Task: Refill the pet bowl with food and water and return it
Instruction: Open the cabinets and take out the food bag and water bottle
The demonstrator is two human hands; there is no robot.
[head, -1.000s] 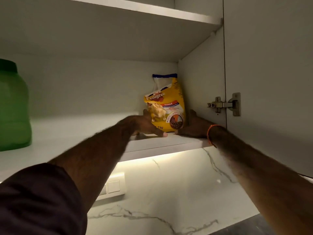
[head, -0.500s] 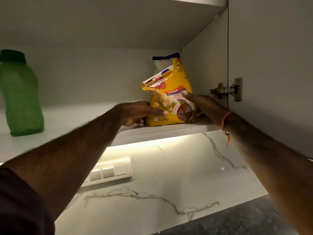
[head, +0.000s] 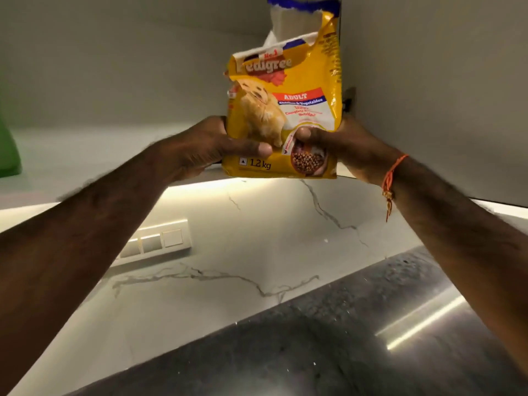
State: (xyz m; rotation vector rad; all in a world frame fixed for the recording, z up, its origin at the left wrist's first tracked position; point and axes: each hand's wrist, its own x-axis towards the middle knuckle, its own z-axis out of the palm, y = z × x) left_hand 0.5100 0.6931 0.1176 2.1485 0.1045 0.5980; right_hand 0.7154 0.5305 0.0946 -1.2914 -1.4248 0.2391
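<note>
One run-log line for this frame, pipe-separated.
phase: fetch food | object: yellow plastic dog-food bag, upright, at cabinet shelf edge | left hand: grips bag | right hand: grips bag | bowl: not in view

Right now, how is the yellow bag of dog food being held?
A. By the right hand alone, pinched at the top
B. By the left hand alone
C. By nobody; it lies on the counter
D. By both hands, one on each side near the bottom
D: the left hand and the right hand each grip a lower side of the dog food bag, thumbs across its front.
</note>
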